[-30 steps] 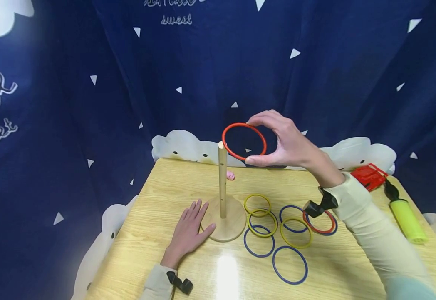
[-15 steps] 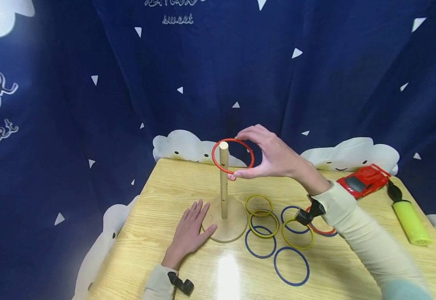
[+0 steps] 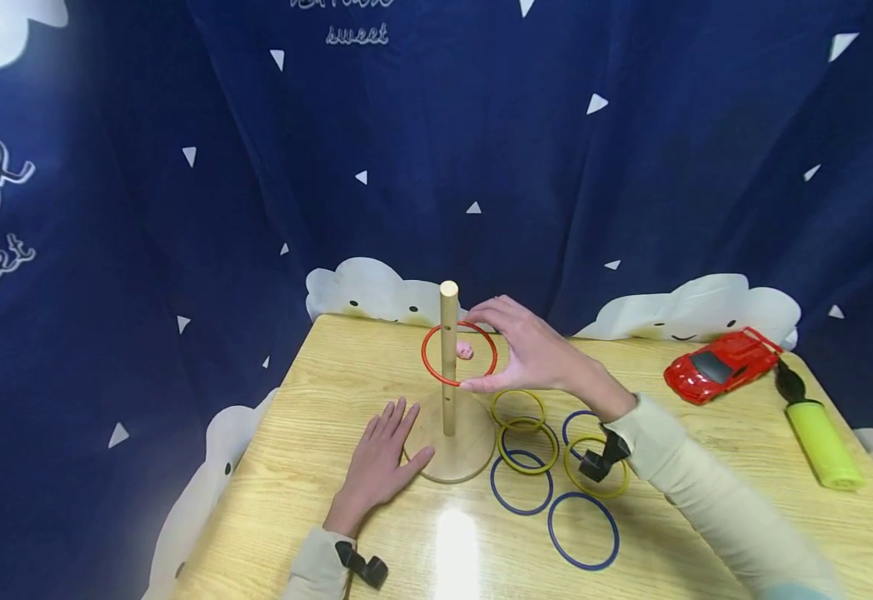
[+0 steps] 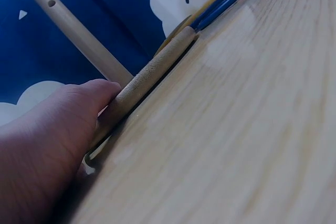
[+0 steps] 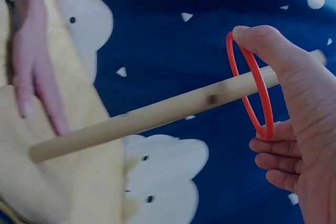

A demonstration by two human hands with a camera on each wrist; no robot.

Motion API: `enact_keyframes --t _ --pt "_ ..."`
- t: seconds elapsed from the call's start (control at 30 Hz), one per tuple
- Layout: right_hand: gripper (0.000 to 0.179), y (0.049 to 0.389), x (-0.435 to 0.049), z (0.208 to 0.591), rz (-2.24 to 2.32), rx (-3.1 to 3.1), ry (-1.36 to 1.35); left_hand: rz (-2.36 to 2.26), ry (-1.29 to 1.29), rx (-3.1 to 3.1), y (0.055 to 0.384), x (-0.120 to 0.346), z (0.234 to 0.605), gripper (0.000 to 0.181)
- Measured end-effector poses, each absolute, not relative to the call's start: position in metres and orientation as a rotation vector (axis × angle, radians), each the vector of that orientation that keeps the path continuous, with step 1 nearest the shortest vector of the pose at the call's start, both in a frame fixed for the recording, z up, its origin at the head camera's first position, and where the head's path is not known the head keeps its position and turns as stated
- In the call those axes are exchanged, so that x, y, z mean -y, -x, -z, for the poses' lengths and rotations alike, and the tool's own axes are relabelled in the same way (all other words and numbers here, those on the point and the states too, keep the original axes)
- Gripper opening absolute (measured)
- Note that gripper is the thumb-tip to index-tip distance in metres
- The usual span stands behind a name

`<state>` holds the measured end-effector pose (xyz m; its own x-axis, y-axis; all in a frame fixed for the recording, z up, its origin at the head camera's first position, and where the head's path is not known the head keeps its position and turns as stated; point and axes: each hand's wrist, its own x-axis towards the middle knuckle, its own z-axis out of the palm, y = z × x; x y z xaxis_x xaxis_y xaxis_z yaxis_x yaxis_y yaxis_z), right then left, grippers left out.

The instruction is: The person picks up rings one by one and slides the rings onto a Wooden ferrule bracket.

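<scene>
Head view: red ring (image 3: 496,357) round the post (image 3: 448,354), R hand (image 3: 530,346) on it

I'm seeing a pale wood-grain table (image 3: 294,433) w/ a navy curtain (image 3: 406,108) behind, printed w/ white clouds & triangles. Far right: red toy car (image 3: 721,367), then a yellow-green cylinder (image 3: 824,446) w/ a black end. Small pink item (image 3: 465,351) sits at the far side, beyond the post.

R hand comes in from the right, above the table, thumb & fingers spread wide across the red ring, pinching its near & far edges. L hand (image 3: 378,467) lies palm down just left of the round base (image 3: 455,468), fingers straight, thumb at the base's edge; I get the thumb close up on the L wrist cam too.

Post stands upright on the base. Red ring encircles it below the tip, well above the base; R wrist cam confirms post runs thru it. Can't tell if ring & post touch. Right of the base, yellow rings (image 3: 556,450) & blue rings (image 3: 616,542) lie flat on the table, several overlapping; R forearm partly hides a few.
</scene>
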<state>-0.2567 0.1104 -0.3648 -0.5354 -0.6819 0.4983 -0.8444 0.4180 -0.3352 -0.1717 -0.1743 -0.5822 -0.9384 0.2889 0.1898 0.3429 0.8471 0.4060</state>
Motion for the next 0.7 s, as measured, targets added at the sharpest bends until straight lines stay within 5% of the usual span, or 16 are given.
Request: enact_keyframes --t 0.7 --pt "0.086 0.248 -0.106 0.5 -0.747 2.55 -1.192 0.626 0.499 2.903 0.172 0.176 0.584 0.081"
